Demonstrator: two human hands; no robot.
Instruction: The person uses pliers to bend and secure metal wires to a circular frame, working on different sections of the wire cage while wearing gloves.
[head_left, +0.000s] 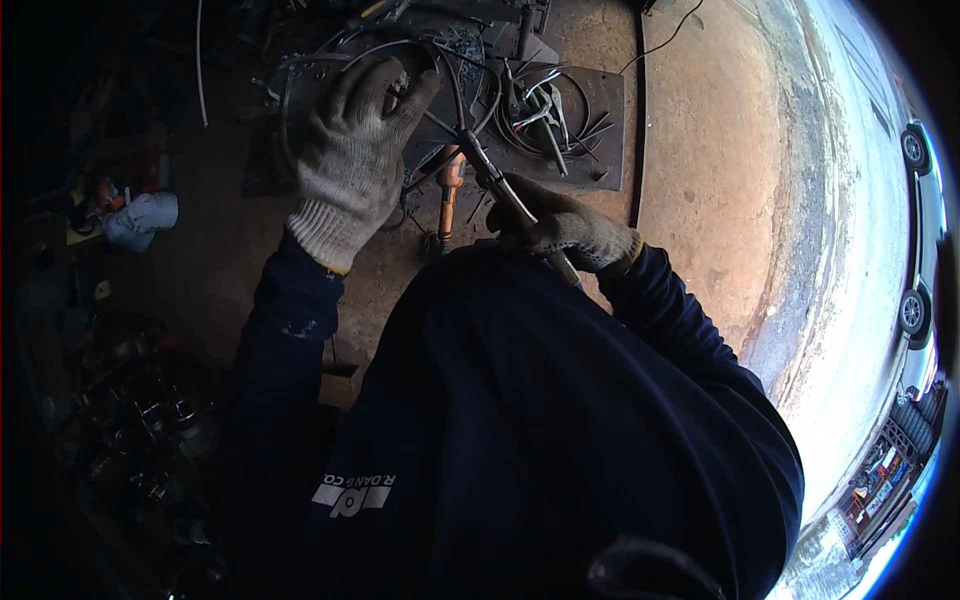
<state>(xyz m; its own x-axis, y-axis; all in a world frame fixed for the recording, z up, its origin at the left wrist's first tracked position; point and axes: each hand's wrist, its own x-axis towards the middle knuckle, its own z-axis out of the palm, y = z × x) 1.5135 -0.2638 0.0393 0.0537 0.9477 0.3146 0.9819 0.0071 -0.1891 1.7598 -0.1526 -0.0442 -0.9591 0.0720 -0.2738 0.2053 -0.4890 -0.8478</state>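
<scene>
My left hand (355,150), in a knitted grey work glove, is over the dark work plate at upper centre. Its thumb and fingers curl together around something small that I cannot make out. To its right, my right hand (575,228), gloved the same way, is closed around a long, slim metal tool (500,187). That tool slants up and left toward the plate, and what kind it is does not show clearly. Between my hands lies an orange-bodied tool (451,185) with a dark end.
Locking pliers (545,105) and looped wire (590,128) lie on the dark metal plate (612,90). Dark clutter (150,420) fills the shadowed lower left. A pale, cloth-like item (148,218) lies at left. Vehicles (922,230) stand along the far right, beyond the brown ground.
</scene>
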